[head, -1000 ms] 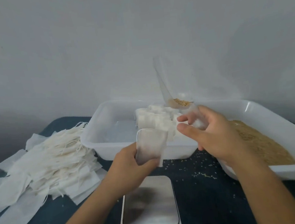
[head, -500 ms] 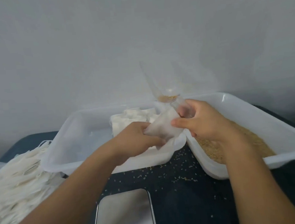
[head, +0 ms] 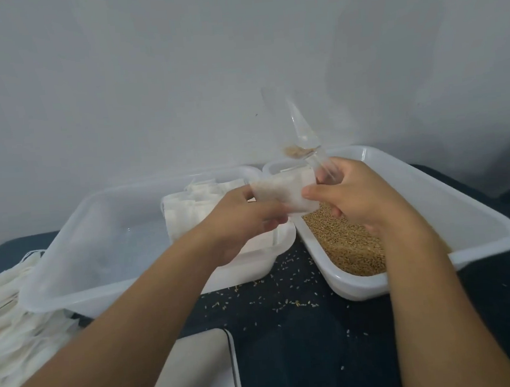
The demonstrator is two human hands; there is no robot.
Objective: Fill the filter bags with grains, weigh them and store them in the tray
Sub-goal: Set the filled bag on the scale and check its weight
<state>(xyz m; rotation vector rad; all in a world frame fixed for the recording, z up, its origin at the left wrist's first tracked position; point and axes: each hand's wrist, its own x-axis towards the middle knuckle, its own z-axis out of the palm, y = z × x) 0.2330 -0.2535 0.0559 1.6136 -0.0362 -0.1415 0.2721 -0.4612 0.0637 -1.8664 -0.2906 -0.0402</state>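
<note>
The left hand [head: 243, 221] pinches a small white paper filter bag [head: 281, 195] above the seam between two translucent white plastic trays. The right hand [head: 357, 197] grips a clear plastic scoop [head: 304, 142] holding few grains and also pinches the bag's right edge. Brown grains [head: 346, 244] fill the right tray [head: 462, 207]; filled bags [head: 187, 204] sit in the left tray [head: 83, 237].

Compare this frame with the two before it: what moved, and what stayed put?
The left hand carried the filter bag from above the scale to the grain tray's edge, where the right hand now pinches it too. The scoop stays gripped; both trays stay put.
</note>
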